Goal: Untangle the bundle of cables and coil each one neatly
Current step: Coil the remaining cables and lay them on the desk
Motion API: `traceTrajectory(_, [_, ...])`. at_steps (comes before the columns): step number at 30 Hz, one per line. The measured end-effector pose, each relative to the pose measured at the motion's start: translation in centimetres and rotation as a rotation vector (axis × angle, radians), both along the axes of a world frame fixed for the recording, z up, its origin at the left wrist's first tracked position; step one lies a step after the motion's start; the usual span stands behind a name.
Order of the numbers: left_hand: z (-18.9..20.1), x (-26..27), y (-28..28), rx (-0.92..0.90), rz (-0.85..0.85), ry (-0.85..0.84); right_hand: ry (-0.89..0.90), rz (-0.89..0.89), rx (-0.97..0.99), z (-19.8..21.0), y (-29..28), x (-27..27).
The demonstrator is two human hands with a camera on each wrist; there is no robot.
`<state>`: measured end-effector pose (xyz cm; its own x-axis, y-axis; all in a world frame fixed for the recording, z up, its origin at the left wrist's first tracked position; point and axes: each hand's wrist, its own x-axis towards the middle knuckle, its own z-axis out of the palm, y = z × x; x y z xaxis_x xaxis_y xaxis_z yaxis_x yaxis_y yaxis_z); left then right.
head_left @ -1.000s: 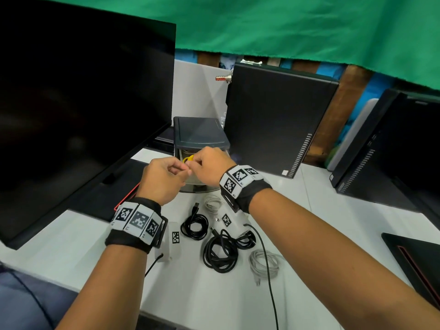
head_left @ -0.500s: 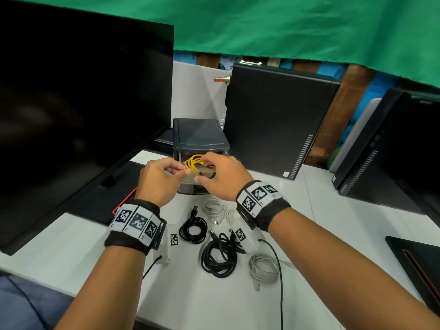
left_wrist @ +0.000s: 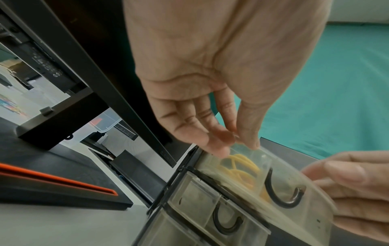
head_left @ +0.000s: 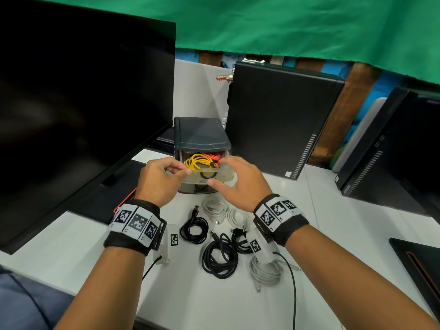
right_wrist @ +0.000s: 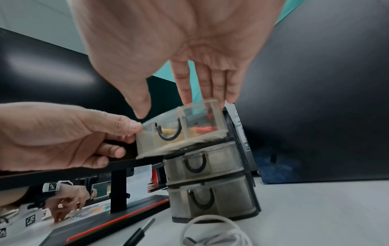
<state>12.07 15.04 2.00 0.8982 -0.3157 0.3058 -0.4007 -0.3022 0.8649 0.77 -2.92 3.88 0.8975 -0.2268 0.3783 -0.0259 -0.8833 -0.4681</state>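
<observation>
Top drawer (head_left: 209, 173) pulled out of the small drawer unit (head_left: 202, 133), pinched at its front left corner by left hand (head_left: 158, 181); right hand (head_left: 234, 181) spread loosely over the front, probably steadying; yellow cable (head_left: 198, 161) coiled inside, black and white coils on desk just before the unit

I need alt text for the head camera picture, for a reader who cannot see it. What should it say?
Two hands hold the pulled-out top translucent plastic drawer of a small dark drawer unit: the left hand pinches its left corner, the right hand reaches over its front. A yellow coiled cable and an orange cable lie inside; black and white coiled cables lie on the white desk.
</observation>
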Motion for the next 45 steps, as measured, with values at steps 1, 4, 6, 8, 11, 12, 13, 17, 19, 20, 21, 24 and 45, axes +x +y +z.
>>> traceTrajectory(1, [0.0, 0.0, 0.0, -0.002, -0.001, 0.001, -0.004, 0.004, -0.026, -0.1, -0.1, -0.1])
traceTrajectory(4, [-0.1, 0.1, 0.0, -0.002, -0.003, 0.000, 0.058, 0.017, -0.146, -0.4, -0.2, -0.2])
traceTrajectory(6, [-0.2, 0.1, 0.0, -0.002, 0.001, -0.012, 0.094, 0.024, -0.211, -0.6, -0.2, -0.1])
traceTrajectory(8, [-0.2, 0.1, 0.0, -0.003, 0.006, -0.013, 0.108, 0.036, -0.262, -0.8, -0.3, 0.0])
traceTrajectory(11, [-0.2, 0.2, -0.1, 0.000, 0.002, -0.012, 0.119, 0.053, -0.313, -0.9, -0.1, 0.2])
traceTrajectory(12, [-0.2, 0.2, -0.1, -0.002, -0.001, -0.016, 0.126, 0.058, -0.331, -0.7, 0.1, 0.2])
traceTrajectory(13, [-0.2, 0.2, -0.1, -0.003, -0.004, -0.020, 0.135, 0.059, -0.349, -0.6, 0.2, 0.3])
traceTrajectory(17, [-0.2, 0.1, -0.1, 0.001, -0.006, -0.027, 0.104, 0.062, -0.297, -0.1, 0.6, 0.4])
traceTrajectory(19, [-0.3, 0.1, 0.0, 0.000, -0.008, -0.027, 0.048, 0.060, -0.200, 0.2, 0.6, 0.2])
traceTrajectory(20, [-0.3, 0.2, 0.0, 0.000, -0.008, -0.026, 0.042, 0.056, -0.196, 0.2, 0.6, 0.1])
traceTrajectory(21, [-0.3, 0.2, 0.0, 0.000, -0.007, -0.025, 0.058, 0.051, -0.219, 0.1, 0.5, 0.1])
traceTrajectory(24, [-0.4, 0.3, -0.1, 0.004, -0.001, -0.031, 0.139, 0.041, -0.302, -0.5, 0.2, 0.3])
traceTrajectory(45, [0.2, 0.8, -3.3, 0.105, 0.210, -0.158, 0.415, -0.036, -0.353, 3.3, 2.1, 4.1])
